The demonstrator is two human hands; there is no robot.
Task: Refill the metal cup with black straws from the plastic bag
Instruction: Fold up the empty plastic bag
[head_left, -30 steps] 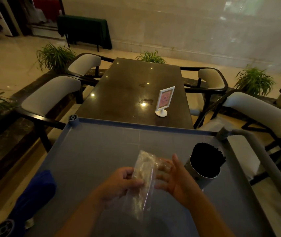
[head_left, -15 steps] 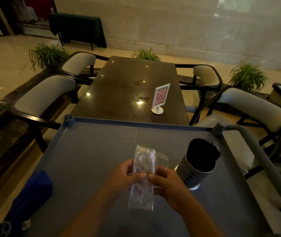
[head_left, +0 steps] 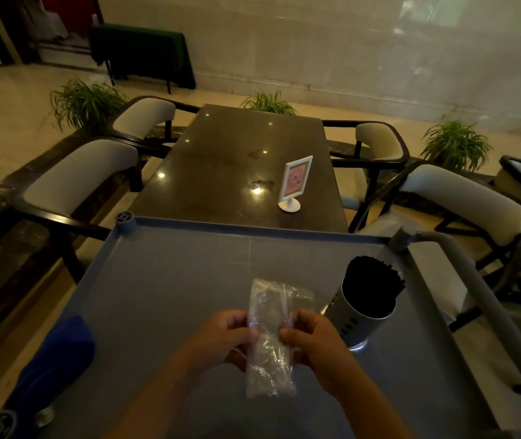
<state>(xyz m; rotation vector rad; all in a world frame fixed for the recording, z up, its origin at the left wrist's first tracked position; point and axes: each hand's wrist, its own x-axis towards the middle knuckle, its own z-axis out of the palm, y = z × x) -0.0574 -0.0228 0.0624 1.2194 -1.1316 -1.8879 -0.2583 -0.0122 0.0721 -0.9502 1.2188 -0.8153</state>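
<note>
A clear plastic bag [head_left: 269,359], flattened and with no straws visible inside, hangs folded lengthwise above the grey cart top [head_left: 164,293]. My left hand [head_left: 221,339] pinches its left edge and my right hand [head_left: 313,340] pinches its right edge, thumbs on top. To the right stands the perforated metal cup [head_left: 360,321], packed with black straws [head_left: 371,285] that rise above its rim. The cup stands about a hand's width from my right hand.
A blue cloth [head_left: 53,359] lies at the cart's left edge. The cart's grey handle [head_left: 487,299] runs along the right. Beyond the cart is a dark table [head_left: 221,166] with a white sign holder [head_left: 294,183], flanked by padded chairs [head_left: 78,175] and plants.
My hands have shifted from loosely holding the bag to pinching it flat between both thumbs. The bag now looks folded narrower. The camera has moved slightly; the cup stays in place.
</note>
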